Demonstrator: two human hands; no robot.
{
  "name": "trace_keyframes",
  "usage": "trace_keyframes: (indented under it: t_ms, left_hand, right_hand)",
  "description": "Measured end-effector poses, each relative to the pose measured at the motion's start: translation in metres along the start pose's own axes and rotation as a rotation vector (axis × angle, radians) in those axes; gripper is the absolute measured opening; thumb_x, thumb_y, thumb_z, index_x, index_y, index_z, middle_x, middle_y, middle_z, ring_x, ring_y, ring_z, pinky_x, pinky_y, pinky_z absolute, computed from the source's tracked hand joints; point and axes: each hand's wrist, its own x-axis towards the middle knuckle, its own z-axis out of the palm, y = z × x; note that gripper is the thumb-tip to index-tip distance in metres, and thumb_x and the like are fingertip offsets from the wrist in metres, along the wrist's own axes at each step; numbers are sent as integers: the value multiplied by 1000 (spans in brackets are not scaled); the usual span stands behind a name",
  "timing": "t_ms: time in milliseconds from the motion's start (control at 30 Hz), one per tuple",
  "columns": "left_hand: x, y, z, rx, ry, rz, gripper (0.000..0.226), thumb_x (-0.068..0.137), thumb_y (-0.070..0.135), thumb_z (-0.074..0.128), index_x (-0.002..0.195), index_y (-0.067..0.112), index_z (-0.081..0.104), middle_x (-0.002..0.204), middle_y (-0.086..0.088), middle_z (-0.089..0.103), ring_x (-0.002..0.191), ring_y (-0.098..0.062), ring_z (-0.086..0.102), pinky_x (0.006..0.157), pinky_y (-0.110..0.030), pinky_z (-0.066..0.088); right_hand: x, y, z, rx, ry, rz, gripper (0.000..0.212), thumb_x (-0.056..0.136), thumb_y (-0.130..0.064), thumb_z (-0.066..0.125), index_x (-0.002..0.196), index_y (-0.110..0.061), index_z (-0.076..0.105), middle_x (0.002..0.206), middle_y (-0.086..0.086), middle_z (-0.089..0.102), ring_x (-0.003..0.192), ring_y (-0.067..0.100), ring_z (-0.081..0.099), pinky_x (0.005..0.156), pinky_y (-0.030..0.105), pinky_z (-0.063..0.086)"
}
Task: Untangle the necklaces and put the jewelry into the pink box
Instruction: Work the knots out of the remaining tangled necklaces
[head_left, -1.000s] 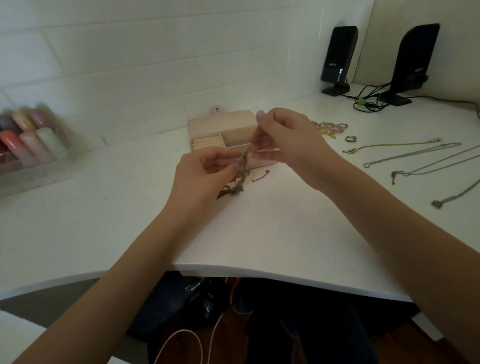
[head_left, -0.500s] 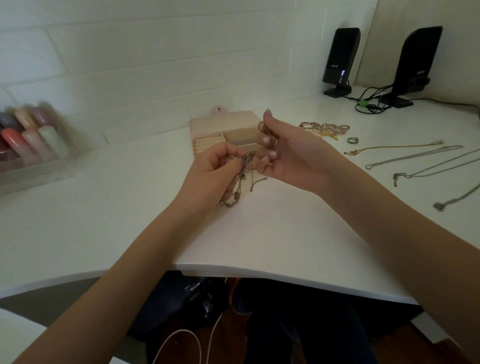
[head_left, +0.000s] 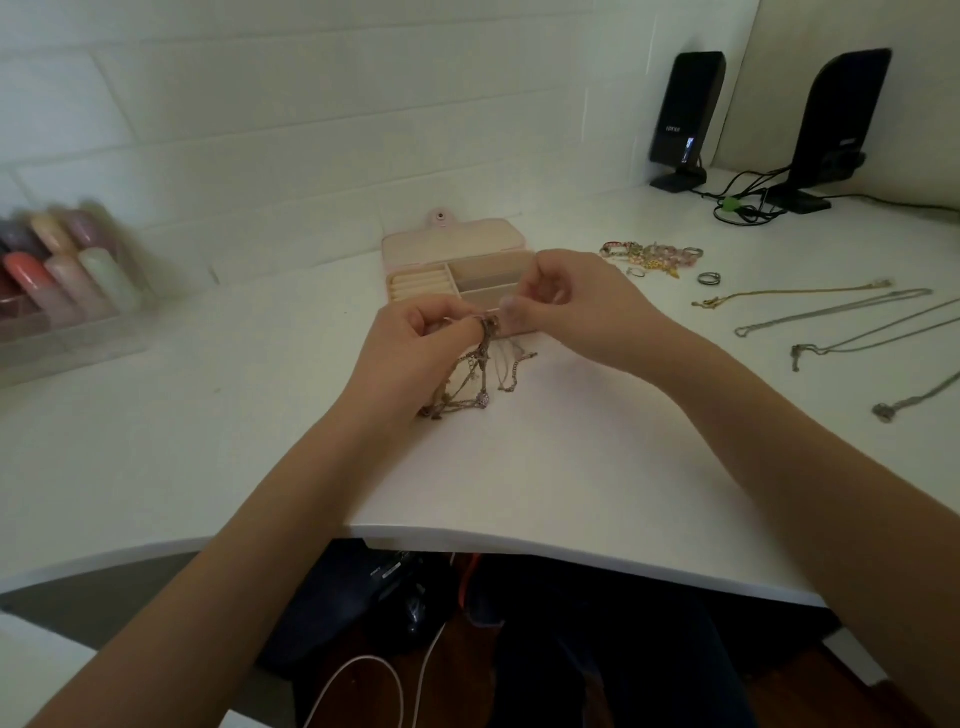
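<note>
Progress: midway | your left hand (head_left: 415, 338) and right hand (head_left: 566, 296) both pinch the tangled necklaces (head_left: 480, 374) above the desk (head_left: 260, 415) | several chains (head_left: 831, 317) already laid out straight | pink box (head_left: 457, 260) open, compartments look empty.

You face white counter (head_left: 260, 441) with curved front edge, set against white wall (head_left: 311, 104) of large rectangular tiles. Beige panel (head_left: 924, 93) at far right. Two black speakers (head_left: 685, 117) (head_left: 836, 124) stand at your right rear, cables (head_left: 743, 205) between. Dim, even light. Dark wood floor (head_left: 883, 701) below counter.
</note>
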Motion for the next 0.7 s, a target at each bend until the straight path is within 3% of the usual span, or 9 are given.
trace_keyframes:
  t_ms: [100, 200, 267, 367, 500, 600, 700]
  left_hand:
    - [1, 0, -1, 1, 28, -10, 23, 86, 7, 60, 67, 18, 60, 38, 13, 39, 33, -2, 29, 37, -15, 23]
    - [3, -2, -2, 42, 56, -13, 22, 86, 10, 62, 66, 18, 59, 39, 13, 41, 35, -3, 29, 37, -16, 22]
    - [4, -3, -2, 43, 66, -17, 22, 85, 11, 64, 65, 19, 59, 41, 12, 41, 36, -4, 28, 36, -16, 21]
    - [6, -5, -2, 27, 85, -23, 22, 83, 14, 66, 64, 22, 57, 46, 11, 48, 37, -5, 32, 39, -17, 24]
    - [8, -6, -2, 19, 105, -26, 20, 82, 10, 64, 68, 21, 56, 45, 10, 48, 37, -7, 30, 41, -18, 23]
    - [6, -6, -3, 42, 85, 1, 20, 81, 2, 63, 70, 18, 58, 41, 11, 44, 36, -5, 29, 38, -16, 23]
    - [3, -3, -3, 54, 49, 46, 20, 80, -4, 62, 71, 14, 63, 48, 0, 36, 37, -4, 25, 37, -14, 23]
  right_hand:
    - [-3, -11, -2, 197, -48, -66, 19, 84, -30, 71, 86, -11, 66, 69, -13, 57, 55, -5, 44, 56, 9, 36]
    - [-5, -14, -2, 241, -164, -94, 9, 82, -22, 74, 85, -15, 68, 74, -6, 65, 64, 5, 56, 68, 25, 50]
    - [-5, -12, 0, 261, -158, -86, 7, 82, -13, 74, 82, -15, 67, 76, 3, 69, 65, 10, 62, 71, 28, 53]
    - [-5, -14, 1, 297, -113, -62, 4, 84, -8, 70, 80, -9, 68, 75, 9, 71, 61, 9, 64, 69, 25, 55]
    - [-5, -15, -1, 361, -99, -23, 7, 88, -9, 66, 82, -5, 65, 67, 3, 68, 58, 8, 62, 64, 24, 55]
    - [-4, -15, -4, 533, -119, 63, 8, 92, -9, 61, 84, -8, 58, 70, 3, 65, 59, 10, 59, 66, 27, 55]
    - [-2, -18, -9, 731, -111, 168, 13, 96, -10, 52, 84, -9, 55, 72, 3, 60, 59, 12, 57, 59, 26, 54]
